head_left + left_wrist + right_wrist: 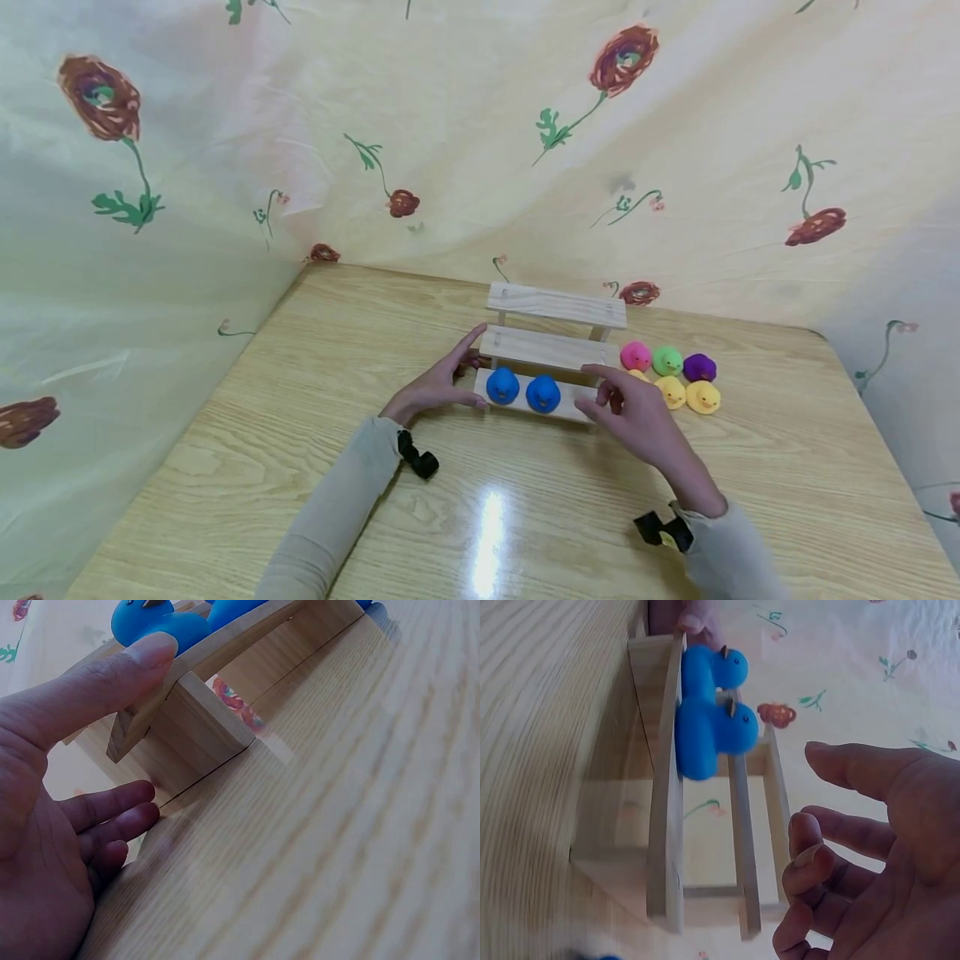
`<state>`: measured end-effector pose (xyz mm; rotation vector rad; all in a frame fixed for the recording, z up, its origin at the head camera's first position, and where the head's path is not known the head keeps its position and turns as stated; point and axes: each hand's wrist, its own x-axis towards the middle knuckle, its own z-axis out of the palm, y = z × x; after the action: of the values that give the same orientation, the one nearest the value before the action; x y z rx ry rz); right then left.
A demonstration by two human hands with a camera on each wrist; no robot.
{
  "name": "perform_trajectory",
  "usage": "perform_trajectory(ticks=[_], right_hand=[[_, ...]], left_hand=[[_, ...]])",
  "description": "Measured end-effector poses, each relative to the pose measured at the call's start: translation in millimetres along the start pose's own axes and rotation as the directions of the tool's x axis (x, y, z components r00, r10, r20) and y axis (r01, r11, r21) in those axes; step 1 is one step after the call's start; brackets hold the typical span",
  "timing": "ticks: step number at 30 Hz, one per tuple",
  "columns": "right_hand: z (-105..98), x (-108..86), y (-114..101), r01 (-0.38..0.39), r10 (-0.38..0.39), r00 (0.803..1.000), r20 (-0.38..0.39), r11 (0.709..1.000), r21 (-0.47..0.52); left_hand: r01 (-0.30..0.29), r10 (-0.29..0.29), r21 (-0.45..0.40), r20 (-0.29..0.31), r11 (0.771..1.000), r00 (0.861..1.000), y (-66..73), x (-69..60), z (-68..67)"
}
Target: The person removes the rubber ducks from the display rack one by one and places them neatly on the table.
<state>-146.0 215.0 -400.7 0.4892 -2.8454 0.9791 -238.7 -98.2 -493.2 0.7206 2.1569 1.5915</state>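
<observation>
A three-step wooden stand [551,348] rests on the table. Two blue rubber ducks [502,386] [543,393] sit side by side on its lowest step. At the stand's left end, my left hand [438,385] touches it. In the left wrist view its straight thumb [112,686] lies against the lowest board's edge beside a duck, while the lower fingers are apart from the leg. My right hand [637,412] hovers by the right end of the lowest step. The right wrist view shows its fingers [840,825] loosely bent, holding nothing.
Right of the stand are a pink duck [636,356], a green duck [667,361], a purple duck [700,367] and yellow ducks [702,397], one partly hidden by my right hand. A floral cloth [465,125] hangs behind the wooden table [360,333].
</observation>
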Motion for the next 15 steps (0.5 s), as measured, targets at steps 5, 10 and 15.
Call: perform_trajectory(ticks=[5,10,15], right_hand=[[9.0,7.0,-6.9,-0.005,0.004,0.999,0.036,1.000,0.021],[17.5,11.3,-11.4,0.000,-0.002,0.999,0.049,0.999,0.037],[25.5,14.4,-12.2,0.002,-0.005,0.998,0.068,0.999,0.046]], left_hand=[[0.000,0.000,0.000,0.005,1.000,1.000,1.7,-0.7,-0.8],[0.000,0.000,-0.001,0.007,1.000,1.000,3.7,-1.1,-1.0],[0.001,-0.001,-0.005,0.006,1.000,1.000,4.5,-1.1,-0.7]])
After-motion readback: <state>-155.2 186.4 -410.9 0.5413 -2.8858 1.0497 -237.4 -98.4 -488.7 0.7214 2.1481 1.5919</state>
